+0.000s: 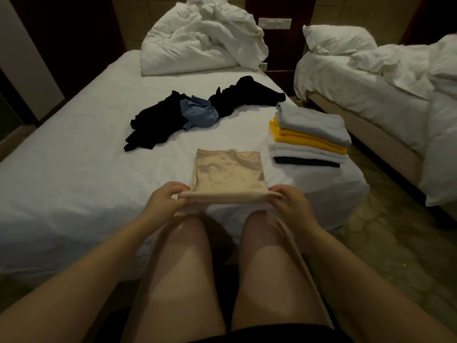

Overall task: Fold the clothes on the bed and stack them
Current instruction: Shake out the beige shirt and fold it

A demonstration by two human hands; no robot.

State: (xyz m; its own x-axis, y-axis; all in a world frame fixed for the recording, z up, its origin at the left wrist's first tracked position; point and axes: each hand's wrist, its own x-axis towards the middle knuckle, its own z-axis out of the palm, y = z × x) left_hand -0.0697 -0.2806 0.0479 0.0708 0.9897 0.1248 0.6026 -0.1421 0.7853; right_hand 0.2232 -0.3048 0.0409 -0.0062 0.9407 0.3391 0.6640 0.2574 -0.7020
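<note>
Lower centre of frame: L hand (165, 197) & R hand (293, 203), fingers curled tight, each pinch one end of the near folded edge of the beige garment (226, 173) lying on the bed (74, 157), w/ folded stack (310, 134) centre right & unfolded black/blue clothes (173, 117) just above centre.

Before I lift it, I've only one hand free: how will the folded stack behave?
Probably floppy: the stack is soft folded cloth, so unsupported edges would likely sag. Its layers sit offset, so the grey top piece may slide off. Likely light.
</note>
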